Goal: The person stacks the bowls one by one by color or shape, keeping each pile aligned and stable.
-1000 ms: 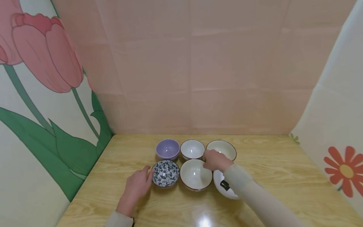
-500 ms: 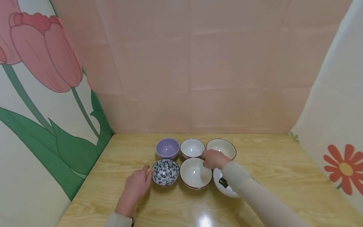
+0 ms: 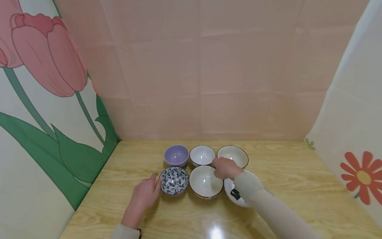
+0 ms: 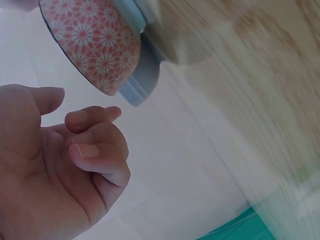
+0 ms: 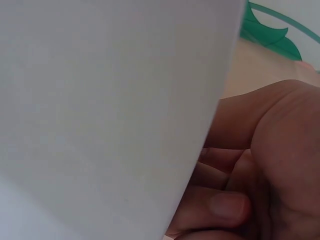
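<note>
My left hand (image 3: 145, 192) is beside a bowl with a dark floral inside (image 3: 174, 181), at its left rim. In the left wrist view its fingers hang loosely curled with nothing in them, and a bowl with a red floral outside (image 4: 95, 42) is above. My right hand (image 3: 226, 167) reaches over the right rim of a cream bowl (image 3: 204, 182), near a white bowl (image 3: 202, 156). Some of its fingers (image 5: 227, 205) look curled in the right wrist view, partly hidden by a large pale surface. Whether they pinch a rim cannot be seen.
A purple bowl (image 3: 176, 155) and another cream bowl (image 3: 233, 154) stand in the back row. Partly under my right sleeve lies a larger white bowl (image 3: 237, 199). The wooden table (image 3: 286, 172) meets a pink cloth backdrop (image 3: 238, 83), with printed sheets on either side.
</note>
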Motion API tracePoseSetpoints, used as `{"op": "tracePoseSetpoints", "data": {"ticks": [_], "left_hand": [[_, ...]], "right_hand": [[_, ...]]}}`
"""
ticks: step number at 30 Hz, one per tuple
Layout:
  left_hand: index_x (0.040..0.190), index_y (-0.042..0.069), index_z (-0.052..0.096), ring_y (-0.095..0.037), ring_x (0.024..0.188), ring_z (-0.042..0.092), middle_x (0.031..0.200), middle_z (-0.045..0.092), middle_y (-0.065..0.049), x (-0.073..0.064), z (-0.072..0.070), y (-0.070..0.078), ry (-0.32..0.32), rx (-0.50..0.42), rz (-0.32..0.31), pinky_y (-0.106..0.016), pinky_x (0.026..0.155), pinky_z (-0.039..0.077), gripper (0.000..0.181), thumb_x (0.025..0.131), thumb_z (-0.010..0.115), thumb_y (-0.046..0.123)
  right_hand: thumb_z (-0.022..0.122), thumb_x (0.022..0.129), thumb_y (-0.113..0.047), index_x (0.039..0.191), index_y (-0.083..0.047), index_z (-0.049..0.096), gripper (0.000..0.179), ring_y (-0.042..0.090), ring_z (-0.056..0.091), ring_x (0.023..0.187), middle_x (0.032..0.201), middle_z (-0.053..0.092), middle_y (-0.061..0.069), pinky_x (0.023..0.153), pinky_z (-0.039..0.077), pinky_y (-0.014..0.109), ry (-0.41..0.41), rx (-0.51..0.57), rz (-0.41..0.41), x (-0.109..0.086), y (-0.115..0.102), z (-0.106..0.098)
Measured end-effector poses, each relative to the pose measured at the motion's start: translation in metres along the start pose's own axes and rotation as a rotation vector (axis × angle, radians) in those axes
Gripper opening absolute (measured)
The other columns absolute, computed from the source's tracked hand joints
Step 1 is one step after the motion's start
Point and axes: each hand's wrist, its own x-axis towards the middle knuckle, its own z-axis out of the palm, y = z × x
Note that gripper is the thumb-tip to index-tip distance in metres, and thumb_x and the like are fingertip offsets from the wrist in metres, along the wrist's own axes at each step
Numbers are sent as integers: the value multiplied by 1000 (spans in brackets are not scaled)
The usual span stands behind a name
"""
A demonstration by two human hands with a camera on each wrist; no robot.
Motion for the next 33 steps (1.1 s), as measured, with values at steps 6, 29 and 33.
{"op": "tracePoseSetpoints", "data": {"ticks": [6, 29, 33], "left_hand": [[136, -2, 53, -41, 93, 69, 104, 70, -25, 0, -1, 2, 6, -10, -5, -54, 75, 56, 48, 106, 46, 35], [135, 4, 54, -32, 88, 69, 92, 70, -12, 1, -6, 15, 26, -106, -3, -50, 75, 55, 53, 108, 36, 45], [133, 5, 56, -24, 79, 65, 80, 64, -3, 0, -10, 15, 37, -125, -11, -45, 68, 53, 57, 107, 32, 50]], "right_hand": [[64, 84, -6, 82, -10, 66, 6, 22, 53, 72, 77, 60, 3, 64, 45, 38, 10, 17, -12, 0, 1, 1], [59, 92, -8, 96, -8, 70, 11, 21, 55, 76, 84, 64, 3, 68, 49, 42, 127, 78, -96, -11, 8, -6], [59, 94, -8, 96, -7, 69, 10, 21, 54, 74, 82, 62, 3, 66, 48, 39, 145, 81, -115, -15, 7, -9]]}}
